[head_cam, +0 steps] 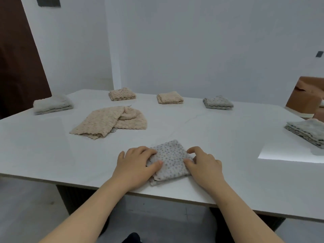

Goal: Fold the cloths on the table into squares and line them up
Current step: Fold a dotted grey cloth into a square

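A grey dotted cloth [169,161], folded into a small square, lies near the front edge of the white table [52,151]. My left hand [135,163] grips its left side and my right hand [204,163] grips its right side, thumbs on top. A beige cloth [109,122] lies loosely half-folded at mid-left. Along the far edge sit folded squares: a pale grey one [52,104], two beige ones [121,94] [170,97] and a grey one [218,102]. Another folded grey cloth [306,133] lies at the right edge.
A white wall stands behind the table. A dark brown door [15,67] is at the left. A brown cardboard box [306,95] sits beyond the table's right end. Floor shows below the front edge.
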A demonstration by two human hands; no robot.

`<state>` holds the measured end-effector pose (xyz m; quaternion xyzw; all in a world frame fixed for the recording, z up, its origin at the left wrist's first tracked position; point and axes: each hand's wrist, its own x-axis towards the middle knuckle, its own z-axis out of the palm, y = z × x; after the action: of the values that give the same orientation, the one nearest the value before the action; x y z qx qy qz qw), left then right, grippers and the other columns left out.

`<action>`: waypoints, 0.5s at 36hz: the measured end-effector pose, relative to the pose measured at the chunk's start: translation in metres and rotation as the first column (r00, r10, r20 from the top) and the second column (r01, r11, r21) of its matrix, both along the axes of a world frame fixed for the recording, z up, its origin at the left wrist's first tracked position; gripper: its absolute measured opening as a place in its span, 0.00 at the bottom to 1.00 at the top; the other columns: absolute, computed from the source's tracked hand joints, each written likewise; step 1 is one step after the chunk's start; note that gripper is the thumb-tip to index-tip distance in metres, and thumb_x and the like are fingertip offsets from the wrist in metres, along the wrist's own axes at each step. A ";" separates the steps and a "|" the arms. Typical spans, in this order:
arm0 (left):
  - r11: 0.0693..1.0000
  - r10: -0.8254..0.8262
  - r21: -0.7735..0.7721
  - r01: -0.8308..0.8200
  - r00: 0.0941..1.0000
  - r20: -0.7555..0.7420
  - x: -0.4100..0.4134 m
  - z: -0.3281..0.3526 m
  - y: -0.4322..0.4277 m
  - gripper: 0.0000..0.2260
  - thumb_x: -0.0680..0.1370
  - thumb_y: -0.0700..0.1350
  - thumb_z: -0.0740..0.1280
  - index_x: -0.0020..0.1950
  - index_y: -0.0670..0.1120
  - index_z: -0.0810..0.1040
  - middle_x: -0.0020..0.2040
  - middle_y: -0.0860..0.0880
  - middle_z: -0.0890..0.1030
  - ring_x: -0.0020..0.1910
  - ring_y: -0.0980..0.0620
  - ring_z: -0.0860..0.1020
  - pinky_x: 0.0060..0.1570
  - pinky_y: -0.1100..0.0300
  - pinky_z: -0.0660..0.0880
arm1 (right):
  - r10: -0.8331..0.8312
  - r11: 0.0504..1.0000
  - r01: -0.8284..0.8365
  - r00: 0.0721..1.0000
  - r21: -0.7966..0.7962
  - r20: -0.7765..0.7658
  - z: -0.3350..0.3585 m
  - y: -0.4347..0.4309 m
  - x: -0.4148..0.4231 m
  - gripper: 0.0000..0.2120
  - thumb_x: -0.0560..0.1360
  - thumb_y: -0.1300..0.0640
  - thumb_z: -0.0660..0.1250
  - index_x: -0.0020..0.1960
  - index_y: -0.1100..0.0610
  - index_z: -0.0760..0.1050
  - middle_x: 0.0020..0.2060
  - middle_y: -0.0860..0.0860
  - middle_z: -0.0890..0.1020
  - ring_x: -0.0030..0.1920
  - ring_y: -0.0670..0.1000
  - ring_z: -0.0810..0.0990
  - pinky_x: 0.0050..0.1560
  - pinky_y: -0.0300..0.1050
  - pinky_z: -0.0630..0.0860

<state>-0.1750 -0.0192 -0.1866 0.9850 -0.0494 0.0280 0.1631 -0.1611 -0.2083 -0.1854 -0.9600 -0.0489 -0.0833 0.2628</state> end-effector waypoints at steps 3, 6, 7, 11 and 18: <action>0.999 -0.039 -0.008 0.040 0.999 0.031 0.001 -0.001 -0.026 0.21 0.77 0.64 0.51 0.68 0.60 0.65 0.68 0.59 0.66 0.69 0.54 0.61 0.69 0.52 0.56 | -0.052 0.998 0.052 0.999 0.022 -0.006 0.001 -0.028 -0.008 0.13 0.78 0.51 0.56 0.62 0.49 0.69 0.45 0.47 0.77 0.55 0.51 0.75 0.58 0.47 0.62; 0.997 -0.072 -0.025 0.073 0.996 0.049 0.003 -0.002 -0.052 0.19 0.78 0.61 0.53 0.67 0.60 0.66 0.67 0.58 0.67 0.68 0.53 0.62 0.68 0.52 0.57 | -0.102 0.994 0.102 0.995 0.036 0.002 0.000 -0.055 -0.015 0.11 0.78 0.51 0.57 0.60 0.49 0.71 0.41 0.44 0.74 0.53 0.50 0.75 0.55 0.46 0.63; 0.996 -0.086 -0.027 0.087 0.995 0.052 0.003 -0.003 -0.060 0.19 0.78 0.61 0.54 0.67 0.60 0.67 0.66 0.57 0.68 0.67 0.53 0.62 0.68 0.52 0.57 | -0.119 0.992 0.119 0.993 0.042 0.005 0.000 -0.063 -0.017 0.11 0.78 0.51 0.58 0.59 0.49 0.71 0.39 0.43 0.74 0.52 0.50 0.75 0.54 0.46 0.62; 0.989 -0.140 -0.039 0.142 0.989 0.053 0.005 -0.003 -0.092 0.17 0.78 0.60 0.54 0.66 0.61 0.67 0.64 0.56 0.68 0.66 0.53 0.63 0.68 0.52 0.58 | -0.193 0.980 0.192 0.981 0.053 0.005 -0.001 -0.096 -0.024 0.10 0.78 0.51 0.59 0.57 0.49 0.72 0.40 0.44 0.75 0.51 0.50 0.75 0.51 0.44 0.62; 0.968 -0.239 -0.061 0.244 0.968 0.078 0.003 0.000 -0.143 0.16 0.79 0.58 0.55 0.66 0.61 0.68 0.62 0.55 0.69 0.64 0.53 0.65 0.66 0.55 0.59 | -0.313 0.948 0.312 0.950 0.067 0.006 -0.001 -0.144 -0.034 0.09 0.77 0.53 0.59 0.56 0.50 0.73 0.43 0.46 0.75 0.52 0.52 0.75 0.50 0.45 0.65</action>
<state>-0.1720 -0.1627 -0.1865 0.9637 -0.1737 0.0442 0.1977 -0.1950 -0.3518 -0.1867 -0.9458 0.1041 -0.1336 0.2771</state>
